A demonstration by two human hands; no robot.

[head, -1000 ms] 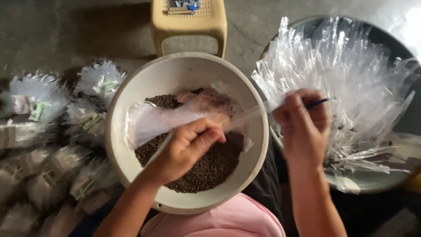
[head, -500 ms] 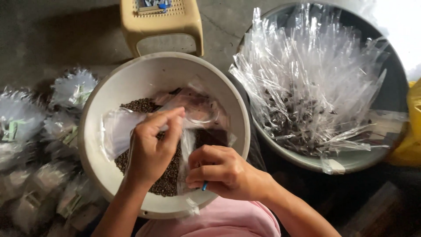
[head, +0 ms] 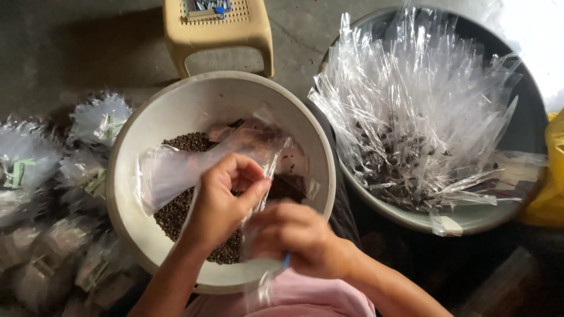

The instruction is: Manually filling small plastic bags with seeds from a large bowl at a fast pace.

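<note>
A cream plastic bowl (head: 147,141) sits in front of me with dark brown seeds (head: 188,144) in its bottom. My left hand (head: 220,199) pinches the edge of a clear plastic bag (head: 176,170) that lies across the bowl. My right hand (head: 296,238) is closed on the bag's other edge at the bowl's near rim, with a thin blue stick (head: 286,260) poking out under its fingers; the hand is blurred.
A grey basin (head: 464,217) at right holds several upright clear bags with dark seeds. Tied, filled bags (head: 64,176) lie piled at left. A tan plastic stool (head: 217,32) stands behind the bowl. A yellow object (head: 549,176) is at the right edge.
My right hand came from the grey basin over to the cream bowl with a clear bag and now grips its edge. My left hand shifted slightly, still pinching the bag.
</note>
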